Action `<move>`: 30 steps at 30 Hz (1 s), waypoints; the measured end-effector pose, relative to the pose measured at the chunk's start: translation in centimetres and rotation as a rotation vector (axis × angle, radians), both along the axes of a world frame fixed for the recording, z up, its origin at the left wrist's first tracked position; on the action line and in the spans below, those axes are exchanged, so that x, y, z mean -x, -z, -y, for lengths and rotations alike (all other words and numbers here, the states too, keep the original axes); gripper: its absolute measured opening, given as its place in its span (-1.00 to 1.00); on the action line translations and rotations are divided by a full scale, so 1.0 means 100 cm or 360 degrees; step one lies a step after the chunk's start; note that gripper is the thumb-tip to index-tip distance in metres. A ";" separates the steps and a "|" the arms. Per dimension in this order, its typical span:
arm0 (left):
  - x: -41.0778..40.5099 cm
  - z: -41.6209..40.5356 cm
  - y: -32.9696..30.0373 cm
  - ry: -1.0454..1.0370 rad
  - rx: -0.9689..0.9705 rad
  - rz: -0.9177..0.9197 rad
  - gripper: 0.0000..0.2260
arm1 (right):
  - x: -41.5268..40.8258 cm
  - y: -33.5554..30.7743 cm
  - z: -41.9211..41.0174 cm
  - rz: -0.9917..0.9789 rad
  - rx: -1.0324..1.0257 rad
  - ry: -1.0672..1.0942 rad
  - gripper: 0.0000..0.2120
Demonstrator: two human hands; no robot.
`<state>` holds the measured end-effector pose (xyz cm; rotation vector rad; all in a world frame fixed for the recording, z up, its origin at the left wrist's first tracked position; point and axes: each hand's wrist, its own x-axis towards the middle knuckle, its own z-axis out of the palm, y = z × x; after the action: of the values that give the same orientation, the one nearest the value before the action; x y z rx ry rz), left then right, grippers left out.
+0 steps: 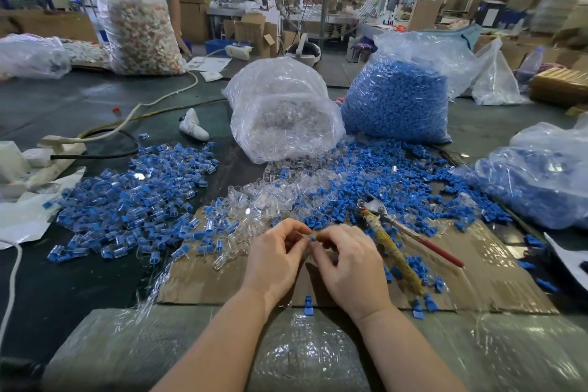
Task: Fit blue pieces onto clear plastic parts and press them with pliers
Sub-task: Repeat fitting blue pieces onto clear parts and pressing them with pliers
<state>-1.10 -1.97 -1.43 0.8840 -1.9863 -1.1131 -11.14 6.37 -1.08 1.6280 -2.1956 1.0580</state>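
My left hand (276, 256) and my right hand (346, 261) meet over the cardboard sheet (197, 280), fingertips together. Between them sits a small blue piece (312, 238), pinched by my right fingers; my left fingers are curled round a clear plastic part that is mostly hidden. The pliers (389, 239), with a wrapped yellow handle and a red one, lie on the cardboard just right of my right hand. Loose clear parts (254, 200) and loose blue pieces (366, 181) are heaped just beyond my hands.
A pile of joined blue-and-clear parts (133, 197) spreads at the left. Behind stand a bag of clear parts (283, 111) and a bag of blue pieces (401, 99); another bag (541, 181) lies at the right. A power strip (54, 156) with cables sits far left. A person stands at the back left.
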 end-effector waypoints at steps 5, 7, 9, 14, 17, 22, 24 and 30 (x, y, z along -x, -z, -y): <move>0.001 0.000 -0.001 -0.0034 -0.0047 -0.0021 -0.85 | 0.013 -0.013 -0.005 -0.0017 -0.0189 0.0538 -0.73; 0.000 0.000 -0.002 -0.0047 -0.0028 -0.0012 -0.85 | 0.024 -0.019 -0.011 -0.0038 -0.0594 0.0866 -0.55; 0.000 0.000 -0.003 -0.0042 -0.0009 -0.0001 -0.84 | 0.036 -0.025 -0.018 0.0054 -0.1007 0.1052 -0.35; 0.000 -0.001 -0.006 -0.0051 -0.0038 0.0001 -0.84 | 0.054 -0.033 -0.027 0.0213 -0.1365 0.1076 -0.25; 0.000 -0.001 -0.007 -0.0053 -0.0074 -0.0016 -0.84 | 0.051 -0.034 -0.027 0.0137 -0.1341 0.1073 -0.33; 0.001 0.003 -0.011 -0.0069 -0.0218 -0.0038 -0.88 | 0.042 -0.044 -0.027 -0.0061 -0.1117 0.0998 -0.57; 0.002 0.005 -0.014 -0.0074 -0.0391 -0.0151 -0.89 | 0.038 -0.048 -0.025 -0.0089 -0.1089 0.0897 -0.60; 0.006 0.013 -0.029 -0.0179 -0.0862 -0.0439 -0.93 | 0.020 -0.064 -0.017 0.0698 -0.1023 0.0163 -0.78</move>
<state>-1.68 -3.30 1.44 1.0281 -1.4121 -1.6444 -13.15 8.05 5.31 1.5748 -3.1197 0.7750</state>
